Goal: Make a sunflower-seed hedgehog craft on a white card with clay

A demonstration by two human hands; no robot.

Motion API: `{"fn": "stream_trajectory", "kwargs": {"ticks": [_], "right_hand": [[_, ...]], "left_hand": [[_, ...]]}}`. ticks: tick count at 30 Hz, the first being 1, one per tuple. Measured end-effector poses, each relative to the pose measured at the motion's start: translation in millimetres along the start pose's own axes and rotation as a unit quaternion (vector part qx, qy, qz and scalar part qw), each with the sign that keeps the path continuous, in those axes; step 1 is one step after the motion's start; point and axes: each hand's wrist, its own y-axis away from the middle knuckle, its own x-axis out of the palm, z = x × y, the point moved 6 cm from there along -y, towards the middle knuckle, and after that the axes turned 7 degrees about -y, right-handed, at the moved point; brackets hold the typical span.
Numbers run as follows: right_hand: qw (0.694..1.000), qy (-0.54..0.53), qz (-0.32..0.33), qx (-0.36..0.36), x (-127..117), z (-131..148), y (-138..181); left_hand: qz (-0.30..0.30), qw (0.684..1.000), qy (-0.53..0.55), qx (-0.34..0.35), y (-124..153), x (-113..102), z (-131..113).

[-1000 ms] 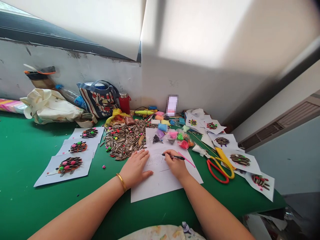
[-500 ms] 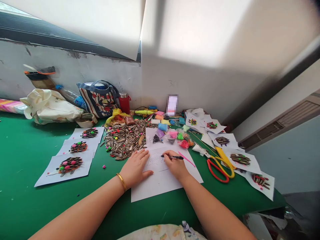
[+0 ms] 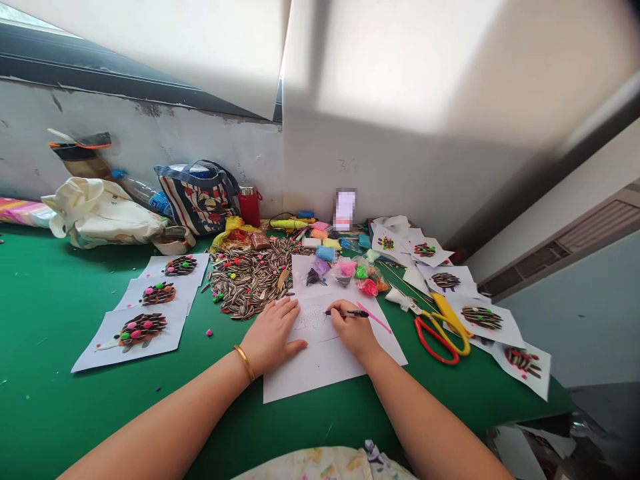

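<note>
A black pen (image 3: 356,313) is pinched in my right hand (image 3: 353,333), its tip at the right side of a faint hedgehog-like outline (image 3: 311,317) on white paper (image 3: 320,373). My left hand (image 3: 274,337) lies flat with fingers stretched on the left part of the paper. A gold bangle (image 3: 244,363) circles my left wrist. Just beyond my left fingers is a heap of striped sunflower seeds (image 3: 250,280) with small coloured balls in it. A pink stick (image 3: 375,318) rests on the paper, right of the pen.
Finished-looking seed hedgehogs on paper lie at left (image 3: 130,337) and right (image 3: 493,317). Red and yellow scissors (image 3: 437,333) lie right of the paper. Bags of coloured clay (image 3: 345,268), a red flask (image 3: 249,205), a striped bag (image 3: 200,200) and a cream bag (image 3: 105,213) stand behind.
The pen tip has shifted very slightly to the right on the outline. My left hand stays in the same place on the paper.
</note>
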Motion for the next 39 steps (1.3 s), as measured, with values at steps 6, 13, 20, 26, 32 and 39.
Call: {"fn": "stream_trajectory", "kwargs": {"ticks": [6, 13, 20, 26, 32, 39], "right_hand": [[1.0, -0.008, -0.005, -0.008, -1.0, -2.4, 1.5], [1.0, 0.007, -0.002, -0.004, 0.4, -2.9, 1.4], [1.0, -0.006, -0.007, -0.001, -1.3, -2.8, 3.9], [1.0, 0.006, -0.01, 0.001, -1.0, -5.1, 3.8], [1.0, 0.011, -0.004, -0.005, -0.7, -2.7, 3.9], [1.0, -0.003, -0.005, -0.005, -1.8, -1.7, 4.4]], "left_hand": [[0.001, 1.0, 0.004, 0.002, 0.0, -1.6, -1.0], [0.001, 1.0, 0.006, 0.002, 0.1, -2.7, -1.3], [0.002, 1.0, 0.007, -0.001, 0.1, -2.5, -1.2], [0.003, 1.0, 0.005, -0.001, 0.3, -3.6, -2.0], [0.0, 1.0, 0.011, -0.001, 0.6, -1.7, -0.6], [-0.002, 1.0, 0.015, -0.003, 0.2, -3.5, -1.6]]}}
